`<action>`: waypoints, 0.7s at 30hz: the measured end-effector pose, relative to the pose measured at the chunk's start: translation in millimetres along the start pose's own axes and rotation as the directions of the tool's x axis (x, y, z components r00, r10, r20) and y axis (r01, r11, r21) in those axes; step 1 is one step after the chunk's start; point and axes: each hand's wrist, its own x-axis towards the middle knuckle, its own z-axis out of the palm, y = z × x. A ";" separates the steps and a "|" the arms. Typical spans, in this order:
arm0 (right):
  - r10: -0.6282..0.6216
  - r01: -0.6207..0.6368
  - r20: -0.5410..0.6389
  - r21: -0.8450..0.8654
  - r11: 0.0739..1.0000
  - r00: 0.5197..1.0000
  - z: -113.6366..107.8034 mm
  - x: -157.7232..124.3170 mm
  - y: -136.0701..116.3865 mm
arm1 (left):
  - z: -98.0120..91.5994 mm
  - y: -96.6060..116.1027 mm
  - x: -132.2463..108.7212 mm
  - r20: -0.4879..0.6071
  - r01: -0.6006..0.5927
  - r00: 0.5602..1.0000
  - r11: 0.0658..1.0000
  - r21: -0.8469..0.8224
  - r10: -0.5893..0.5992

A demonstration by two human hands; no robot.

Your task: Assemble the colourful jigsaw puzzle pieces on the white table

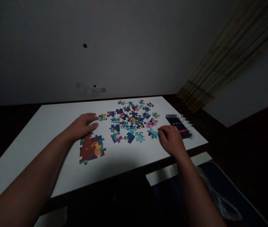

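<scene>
My left hand [85, 124] is open over the left of the white table, its fingers stretched to the right and the thumb apart. Its fingertips are close to a teal and yellow puzzle piece [103, 117]. Just in front of this hand lies a joined block of puzzle pieces [91, 148], brown with a yellow animal. On the right, my right hand [172, 138] rests low with curled fingers, thumb and index tips close together beside a light-blue puzzle piece [152, 133]. Whatever is between those tips is hidden. Several loose puzzle pieces [133, 120] are spread between the hands.
A phone [177, 126] showing a timer lies beyond my right hand. The white table [124, 160] ends in a dark front edge. Below it on the right are a dark blue surface [221, 186] and clear plastic [221, 205]. A wall [136, 56] stands behind.
</scene>
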 end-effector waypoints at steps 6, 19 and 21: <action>-0.035 0.035 -0.012 0.023 0.999 0.999 -6.7 6.3 -10.2 | -0.1 3.7 -0.6 -0.002 -0.055 0.998 0.998 -0.033 0.055; -0.226 0.217 0.486 0.076 0.973 0.844 56.2 168.6 -79.8 | 1.1 2.2 -8.1 0.029 -0.036 0.999 0.999 0.010 0.036; -0.201 0.186 0.544 0.083 0.979 0.815 61.9 176.8 -77.8 | 3.5 0.2 -8.0 0.022 -0.047 0.999 0.999 0.009 0.046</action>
